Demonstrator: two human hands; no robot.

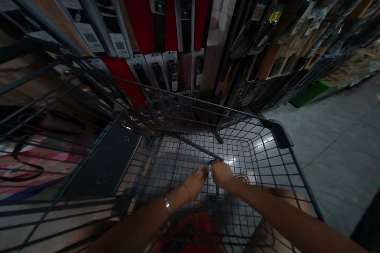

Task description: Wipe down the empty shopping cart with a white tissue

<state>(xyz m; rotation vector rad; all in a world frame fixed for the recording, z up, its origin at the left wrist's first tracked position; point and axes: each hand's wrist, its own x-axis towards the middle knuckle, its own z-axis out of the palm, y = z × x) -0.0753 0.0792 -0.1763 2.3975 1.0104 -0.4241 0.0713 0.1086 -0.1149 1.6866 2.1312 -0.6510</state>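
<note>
Both my hands are down inside a dark wire shopping cart (299, 170), close together over its mesh floor. My left hand (194, 184), with a silver bracelet (167, 205) on the wrist, has its fingers curled in a pinch. Just to its right, my right hand (222, 174) is closed like a fist. A small dark piece shows between the fingertips of the two hands; its kind is too dim to make out. A dark bar (196, 146) runs up and left from the right hand; whether it is held or part of the cart's frame, I cannot tell.
Ahead is a display wall with packaged straps (157, 71), price tags (119, 44) and red panels (133, 8). More racks continue rightward to a green-edged stand (311, 93). A dark panel (118, 158) and a pink patterned bag (32, 154) are at left. Grey tile floor (332, 138) lies right.
</note>
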